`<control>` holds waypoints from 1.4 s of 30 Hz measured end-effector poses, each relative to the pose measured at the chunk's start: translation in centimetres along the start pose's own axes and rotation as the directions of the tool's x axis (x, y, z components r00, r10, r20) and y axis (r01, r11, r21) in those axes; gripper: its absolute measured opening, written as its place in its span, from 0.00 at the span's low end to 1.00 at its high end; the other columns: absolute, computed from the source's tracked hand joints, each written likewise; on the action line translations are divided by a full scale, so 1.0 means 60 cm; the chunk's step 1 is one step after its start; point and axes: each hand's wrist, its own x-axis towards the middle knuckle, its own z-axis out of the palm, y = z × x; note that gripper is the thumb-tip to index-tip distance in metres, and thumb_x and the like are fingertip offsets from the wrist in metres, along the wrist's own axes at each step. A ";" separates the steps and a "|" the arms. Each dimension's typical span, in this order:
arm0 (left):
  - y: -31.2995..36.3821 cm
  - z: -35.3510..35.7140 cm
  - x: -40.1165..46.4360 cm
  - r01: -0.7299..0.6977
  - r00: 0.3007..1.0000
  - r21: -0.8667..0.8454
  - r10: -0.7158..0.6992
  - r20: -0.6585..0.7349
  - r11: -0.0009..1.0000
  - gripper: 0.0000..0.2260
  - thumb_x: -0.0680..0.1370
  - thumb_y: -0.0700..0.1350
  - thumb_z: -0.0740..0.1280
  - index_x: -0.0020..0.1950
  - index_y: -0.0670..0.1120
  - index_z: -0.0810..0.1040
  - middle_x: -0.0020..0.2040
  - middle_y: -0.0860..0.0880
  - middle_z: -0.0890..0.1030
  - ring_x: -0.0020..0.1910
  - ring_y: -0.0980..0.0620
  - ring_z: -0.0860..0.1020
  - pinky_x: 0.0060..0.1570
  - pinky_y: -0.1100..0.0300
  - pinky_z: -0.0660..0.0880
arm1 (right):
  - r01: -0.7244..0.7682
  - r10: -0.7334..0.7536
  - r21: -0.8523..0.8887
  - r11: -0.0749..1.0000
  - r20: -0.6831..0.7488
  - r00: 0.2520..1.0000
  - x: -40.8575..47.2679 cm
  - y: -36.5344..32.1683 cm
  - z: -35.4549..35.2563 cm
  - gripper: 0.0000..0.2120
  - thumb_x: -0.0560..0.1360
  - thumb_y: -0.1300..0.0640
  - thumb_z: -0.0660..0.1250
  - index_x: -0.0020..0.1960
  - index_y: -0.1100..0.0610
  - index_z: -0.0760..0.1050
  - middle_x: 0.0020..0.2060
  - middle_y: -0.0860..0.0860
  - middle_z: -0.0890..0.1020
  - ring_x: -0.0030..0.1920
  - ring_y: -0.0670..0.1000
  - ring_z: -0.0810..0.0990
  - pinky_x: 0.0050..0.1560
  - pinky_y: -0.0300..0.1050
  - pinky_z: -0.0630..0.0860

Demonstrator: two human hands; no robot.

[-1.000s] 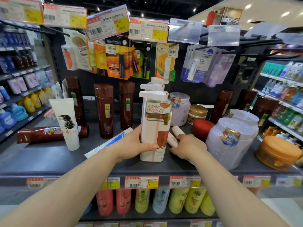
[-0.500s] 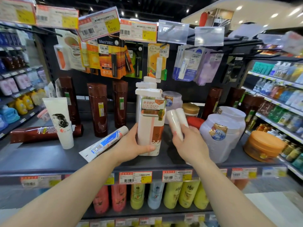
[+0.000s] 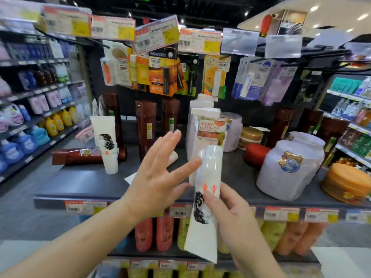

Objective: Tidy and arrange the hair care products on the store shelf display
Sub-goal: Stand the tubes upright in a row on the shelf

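My right hand (image 3: 226, 209) grips a white tube (image 3: 206, 199) printed with a black hair drawing, cap end up, in front of the dark shelf (image 3: 84, 181). Fingers spread, my left hand (image 3: 158, 177) is open beside the tube, its thumb close to the cap. Behind them a white pump bottle (image 3: 202, 125) with a "Luxurious Repairing" label stands upright. Another white tube (image 3: 105, 141) stands cap-down at the left. A brown bottle (image 3: 80, 156) lies on its side behind it. Two brown bottles (image 3: 146, 127) stand upright at the back.
Large pale jars (image 3: 289, 169) and an orange tub (image 3: 345, 183) fill the shelf's right side, with a red lid (image 3: 256, 154) and gold-lidded jar (image 3: 251, 135) behind. Hanging lip-balm cards (image 3: 162, 75) overhang the back. A blue-striped tube (image 3: 130, 178) lies partly hidden under my left hand.
My left hand let go of the white pump bottle and opened beside the tube. My right hand lifted the white tube toward me; the camera swung right.
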 end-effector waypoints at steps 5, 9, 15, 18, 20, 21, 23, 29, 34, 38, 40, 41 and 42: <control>-0.067 -0.065 -0.074 -0.102 0.994 0.043 0.100 0.054 0.994 0.19 0.79 0.50 0.63 0.69 0.57 0.66 0.73 0.40 0.59 0.76 0.44 0.54 0.73 0.43 0.56 | -0.029 0.054 -0.132 0.991 0.186 0.981 0.024 0.015 0.100 0.08 0.74 0.44 0.67 0.52 0.35 0.79 0.47 0.41 0.85 0.50 0.43 0.82 0.53 0.44 0.78; -0.133 -0.128 -0.131 -0.146 0.966 0.044 0.133 0.223 0.988 0.23 0.74 0.49 0.69 0.67 0.51 0.67 0.73 0.46 0.63 0.75 0.45 0.59 0.73 0.43 0.56 | 0.004 0.075 -0.255 0.967 0.300 0.951 0.041 0.007 0.195 0.10 0.74 0.48 0.68 0.47 0.31 0.79 0.44 0.38 0.85 0.46 0.38 0.81 0.52 0.38 0.76; -0.246 -0.206 -0.198 -0.072 0.948 0.000 0.069 0.309 0.997 0.21 0.73 0.52 0.71 0.63 0.50 0.70 0.71 0.49 0.69 0.73 0.48 0.65 0.72 0.46 0.60 | -0.072 0.163 -0.288 0.955 0.305 0.938 0.075 0.003 0.342 0.12 0.68 0.45 0.70 0.51 0.42 0.82 0.46 0.42 0.85 0.49 0.41 0.82 0.53 0.38 0.77; -0.299 -0.234 -0.225 -0.049 0.941 -0.001 0.047 0.335 0.999 0.24 0.71 0.51 0.73 0.64 0.51 0.69 0.72 0.49 0.68 0.74 0.49 0.63 0.73 0.48 0.59 | -0.082 0.167 -0.281 0.956 0.292 0.942 0.091 0.001 0.403 0.11 0.70 0.48 0.71 0.53 0.44 0.82 0.47 0.42 0.85 0.49 0.41 0.82 0.54 0.39 0.77; -0.328 -0.244 -0.237 -0.039 0.942 -0.020 0.044 0.331 0.999 0.24 0.71 0.50 0.74 0.64 0.51 0.70 0.72 0.48 0.69 0.73 0.49 0.64 0.73 0.49 0.59 | -0.097 0.167 -0.253 0.963 0.272 0.948 0.096 -0.001 0.435 0.10 0.73 0.50 0.72 0.54 0.45 0.82 0.48 0.41 0.85 0.51 0.41 0.82 0.58 0.43 0.76; -0.341 -0.247 -0.241 -0.036 0.943 -0.039 0.047 0.331 0.999 0.24 0.70 0.50 0.75 0.63 0.51 0.70 0.71 0.48 0.69 0.73 0.49 0.64 0.72 0.49 0.60 | -0.105 0.171 -0.250 0.963 0.259 0.951 0.098 -0.001 0.450 0.10 0.73 0.51 0.72 0.54 0.45 0.82 0.48 0.41 0.85 0.51 0.41 0.82 0.59 0.45 0.76; -0.363 -0.250 -0.247 -0.034 0.943 -0.073 0.056 0.328 0.997 0.25 0.69 0.49 0.75 0.63 0.51 0.70 0.72 0.48 0.69 0.73 0.49 0.64 0.72 0.48 0.61 | -0.119 0.180 -0.254 0.960 0.232 0.956 0.105 -0.004 0.473 0.10 0.73 0.50 0.71 0.54 0.44 0.82 0.48 0.41 0.85 0.51 0.41 0.82 0.59 0.45 0.76; -0.404 -0.243 -0.258 -0.004 0.956 -0.141 0.045 0.289 0.990 0.24 0.70 0.48 0.74 0.63 0.50 0.71 0.70 0.48 0.72 0.72 0.49 0.67 0.70 0.48 0.64 | -0.134 0.195 -0.283 0.950 0.200 0.960 0.130 -0.009 0.505 0.09 0.75 0.47 0.69 0.54 0.44 0.81 0.47 0.41 0.85 0.49 0.40 0.82 0.50 0.37 0.74; -0.414 -0.227 -0.257 0.088 0.993 -0.238 -0.067 0.097 0.967 0.18 0.69 0.46 0.77 0.54 0.49 0.73 0.59 0.48 0.80 0.58 0.50 0.78 0.57 0.55 0.73 | -0.462 0.455 -0.021 0.887 0.223 0.862 0.166 -0.017 0.493 0.22 0.82 0.43 0.52 0.65 0.53 0.76 0.59 0.54 0.81 0.63 0.53 0.77 0.63 0.52 0.73; -0.412 -0.221 -0.256 0.204 0.977 -0.307 -0.171 0.129 0.930 0.18 0.67 0.48 0.76 0.55 0.49 0.78 0.59 0.54 0.79 0.57 0.55 0.78 0.57 0.62 0.72 | -0.535 0.442 0.330 0.778 0.317 0.839 0.172 0.006 0.465 0.23 0.81 0.49 0.50 0.57 0.58 0.82 0.54 0.59 0.83 0.55 0.59 0.80 0.63 0.58 0.72; -0.403 -0.230 -0.246 0.348 0.937 -0.421 -0.296 0.184 0.838 0.16 0.68 0.52 0.74 0.55 0.53 0.79 0.55 0.60 0.80 0.53 0.60 0.78 0.55 0.69 0.72 | -0.520 0.414 0.358 0.776 0.334 0.847 0.176 0.013 0.463 0.20 0.73 0.56 0.57 0.58 0.62 0.80 0.51 0.62 0.82 0.45 0.60 0.80 0.51 0.54 0.77; -0.396 -0.235 -0.240 0.465 0.885 -0.499 -0.398 0.242 0.731 0.14 0.69 0.54 0.73 0.54 0.57 0.79 0.53 0.62 0.81 0.51 0.61 0.79 0.52 0.70 0.73 | -0.520 0.403 0.361 0.774 0.353 0.845 0.178 0.016 0.461 0.21 0.72 0.57 0.58 0.59 0.65 0.79 0.49 0.64 0.81 0.42 0.59 0.81 0.45 0.50 0.79; -0.390 -0.237 -0.236 0.579 0.812 -0.552 -0.489 0.320 0.600 0.12 0.69 0.54 0.74 0.51 0.59 0.79 0.51 0.63 0.81 0.49 0.63 0.79 0.48 0.72 0.74 | -0.521 0.401 0.355 0.776 0.359 0.843 0.179 0.020 0.459 0.20 0.72 0.59 0.58 0.58 0.67 0.78 0.48 0.64 0.81 0.41 0.59 0.82 0.42 0.48 0.80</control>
